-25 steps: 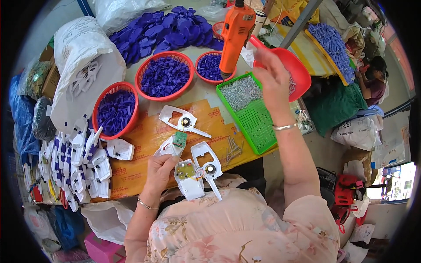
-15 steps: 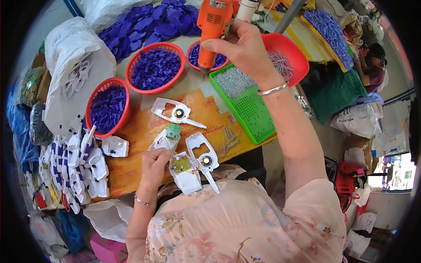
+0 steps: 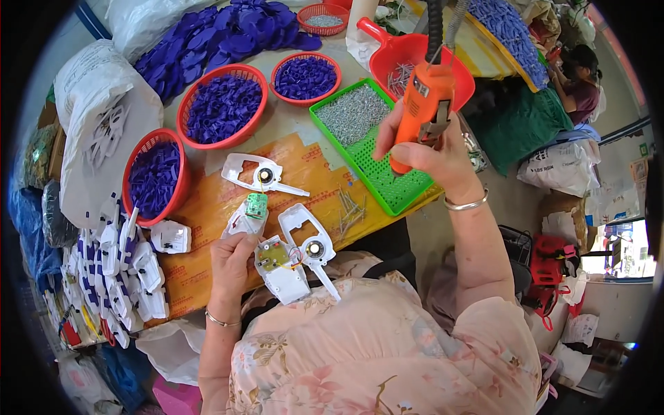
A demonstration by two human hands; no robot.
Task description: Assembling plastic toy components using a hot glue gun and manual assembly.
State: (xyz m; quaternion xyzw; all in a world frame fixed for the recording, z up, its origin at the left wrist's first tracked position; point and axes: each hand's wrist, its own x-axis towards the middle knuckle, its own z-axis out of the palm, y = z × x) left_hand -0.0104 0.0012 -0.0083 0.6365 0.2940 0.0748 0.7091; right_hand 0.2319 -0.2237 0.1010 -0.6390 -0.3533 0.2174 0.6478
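Note:
My right hand [image 3: 443,152] is wrapped round an orange electric screwdriver [image 3: 423,104], its lower end over the near right part of a green perforated tray [image 3: 387,169]. Small metal screws [image 3: 354,114] fill the tray's far half. At the table's near edge, my left hand [image 3: 235,259] is closed on a white plastic housing [image 3: 242,225] with a green circuit board [image 3: 256,205]. Beside it lies an opened white housing [image 3: 285,280] with a yellowish board, wired to a white frame [image 3: 319,232] with a round speaker-like part. Another such frame [image 3: 238,171] lies farther back.
Red baskets of purple parts [image 3: 155,173] stand left and back, before a heap of purple discs [image 3: 221,34]. White-and-purple assemblies [image 3: 121,270] pile at the left edge. Long pins [image 3: 351,211] lie near the tray. A red scoop [image 3: 387,52] stands behind. Another person [image 3: 581,86] sits far right.
My right hand has brought the screwdriver rightward and nearer, from by the small basket to over the tray's near right part. My left hand keeps its hold on the housing. The view has shifted slightly.

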